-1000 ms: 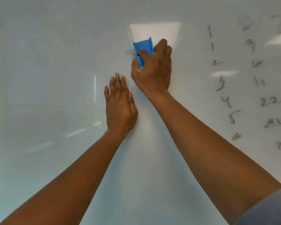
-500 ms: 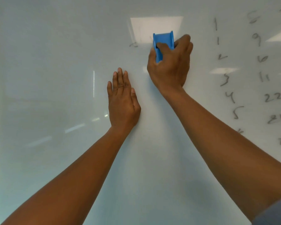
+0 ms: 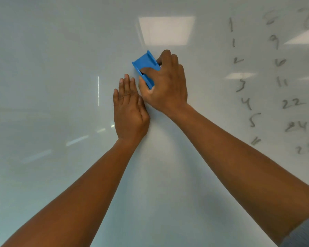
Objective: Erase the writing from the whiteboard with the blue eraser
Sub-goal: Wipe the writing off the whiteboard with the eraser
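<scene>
The whiteboard [image 3: 61,68] fills the view. My right hand [image 3: 166,86] grips the blue eraser [image 3: 144,65] and holds it tilted against the board, just above and right of my left hand [image 3: 129,111]. My left hand lies flat on the board with straight fingers; its fingertips nearly touch my right thumb. Two columns of dark handwritten numbers [image 3: 246,104] stand at the right, among them a "22" [image 3: 292,103] and a "24" [image 3: 296,126]. The board around the eraser shows no marks.
Ceiling lights reflect in the glossy board, the brightest patch [image 3: 166,30] above the eraser. A grey sleeve [image 3: 305,232] shows at the bottom right corner.
The eraser went right, then came back down and left, ending tilted beside my left fingertips. The small mark left of the bright reflection no longer shows. My left hand stayed flat.
</scene>
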Motion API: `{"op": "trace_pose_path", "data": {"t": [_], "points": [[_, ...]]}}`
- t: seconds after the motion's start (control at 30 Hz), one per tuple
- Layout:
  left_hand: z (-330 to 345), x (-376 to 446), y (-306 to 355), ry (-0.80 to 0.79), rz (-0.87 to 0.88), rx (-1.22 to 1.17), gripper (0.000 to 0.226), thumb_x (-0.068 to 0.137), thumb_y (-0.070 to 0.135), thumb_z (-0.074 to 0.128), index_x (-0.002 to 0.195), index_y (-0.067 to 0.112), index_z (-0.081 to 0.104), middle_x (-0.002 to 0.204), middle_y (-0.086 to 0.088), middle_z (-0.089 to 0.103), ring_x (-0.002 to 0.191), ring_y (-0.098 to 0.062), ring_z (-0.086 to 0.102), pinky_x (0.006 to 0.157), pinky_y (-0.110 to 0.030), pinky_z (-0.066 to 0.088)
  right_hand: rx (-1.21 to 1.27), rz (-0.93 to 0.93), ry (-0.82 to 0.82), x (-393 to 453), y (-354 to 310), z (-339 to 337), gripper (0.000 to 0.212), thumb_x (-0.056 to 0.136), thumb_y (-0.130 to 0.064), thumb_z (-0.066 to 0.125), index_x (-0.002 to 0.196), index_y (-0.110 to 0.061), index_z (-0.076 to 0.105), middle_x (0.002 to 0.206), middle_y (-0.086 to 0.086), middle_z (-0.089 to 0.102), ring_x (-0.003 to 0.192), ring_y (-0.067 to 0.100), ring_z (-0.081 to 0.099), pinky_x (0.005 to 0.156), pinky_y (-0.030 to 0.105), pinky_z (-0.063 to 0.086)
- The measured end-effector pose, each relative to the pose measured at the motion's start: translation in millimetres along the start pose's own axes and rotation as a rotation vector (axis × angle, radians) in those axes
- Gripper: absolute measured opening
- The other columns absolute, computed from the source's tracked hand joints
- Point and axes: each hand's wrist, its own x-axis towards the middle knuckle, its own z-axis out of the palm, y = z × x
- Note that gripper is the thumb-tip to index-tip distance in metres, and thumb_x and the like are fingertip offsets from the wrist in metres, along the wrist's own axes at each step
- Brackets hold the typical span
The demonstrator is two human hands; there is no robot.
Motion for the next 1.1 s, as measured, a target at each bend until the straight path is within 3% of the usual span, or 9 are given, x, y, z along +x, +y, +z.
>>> {"op": "trace_pose_path", "data": {"t": [0.17, 0.37, 0.5, 0.6, 0.7, 0.83, 1.1], "points": [[0.0, -1.8, 1.6, 0.004, -0.022, 0.02, 0.055, 0.105, 0.015, 0.03, 0.157, 0.006, 0.019, 0.166, -0.008, 0.016, 0.154, -0.018, 0.009, 0.127, -0.034, 0.003, -0.015, 0.165, 0.118, -0.3, 37.3, -21.0, 0.031, 0.085, -0.04, 0.062, 0.104, -0.018, 0.072, 0.106, 0.015, 0.053, 0.097, 0.029, 0.052, 0.074, 0.04, 0.047], [1.7, -16.4, 1.2, -0.007, -0.048, 0.057, 0.055, 0.105, 0.018, 0.026, 0.158, 0.008, 0.018, 0.166, -0.006, 0.015, 0.155, -0.017, 0.006, 0.126, -0.033, 0.0, -0.104, 0.295, 0.16, 16.8, 30.0, -11.3, 0.037, 0.091, -0.043, 0.055, 0.113, -0.017, 0.067, 0.115, 0.014, 0.05, 0.105, 0.026, 0.048, 0.082, 0.037, 0.05], [1.8, -28.1, 3.6, -0.005, -0.065, 0.05, 0.055, 0.105, 0.016, 0.029, 0.158, 0.008, 0.018, 0.166, -0.006, 0.015, 0.155, -0.017, 0.006, 0.127, -0.037, 0.002, -0.069, 0.182, 0.112, 6.8, 27.7, -14.2, 0.036, 0.089, -0.04, 0.058, 0.112, -0.016, 0.069, 0.112, 0.015, 0.052, 0.105, 0.031, 0.05, 0.08, 0.039, 0.048], [4.1, -32.2, 8.2, -0.018, -0.099, 0.078, 0.056, 0.105, 0.019, 0.027, 0.158, 0.006, 0.016, 0.167, -0.009, 0.012, 0.155, -0.02, 0.004, 0.126, -0.04, 0.0, -0.092, 0.007, -0.033, -20.7, 29.2, -19.8, 0.041, 0.082, -0.037, 0.061, 0.118, -0.017, 0.067, 0.111, 0.016, 0.052, 0.102, 0.032, 0.05, 0.076, 0.042, 0.048], [8.4, -32.5, 18.3, -0.055, -0.094, 0.126, 0.057, 0.105, 0.024, 0.023, 0.158, 0.006, 0.013, 0.167, -0.011, 0.007, 0.155, -0.023, 0.0, 0.125, -0.045, -0.005, -0.16, -0.046, -0.105, -46.8, 44.0, -30.3, 0.045, 0.083, -0.038, 0.059, 0.124, -0.021, 0.062, 0.113, 0.014, 0.052, 0.099, 0.029, 0.049, 0.073, 0.04, 0.047], [18.5, -24.6, 33.9, -0.1, -0.023, 0.156, 0.058, 0.105, 0.028, 0.02, 0.159, 0.01, 0.011, 0.167, -0.01, 0.005, 0.155, -0.024, -0.001, 0.124, -0.051, -0.006, -0.203, 0.022, -0.058, -52.1, 80.0, -53.0, 0.041, 0.085, -0.036, 0.059, 0.122, -0.019, 0.061, 0.112, 0.017, 0.053, 0.097, 0.031, 0.05, 0.071, 0.041, 0.049], [48.6, 5.8, 89.2, -0.148, 0.092, 0.132, 0.058, 0.106, 0.029, 0.017, 0.159, 0.01, 0.009, 0.167, -0.009, 0.005, 0.155, -0.023, 0.0, 0.124, -0.052, -0.005, -0.252, 0.231, 0.02, 8.6, 120.5, -71.5, 0.044, 0.093, -0.04, 0.05, 0.131, -0.019, 0.056, 0.126, 0.016, 0.045, 0.115, 0.031, 0.043, 0.088, 0.043, 0.046]]}}
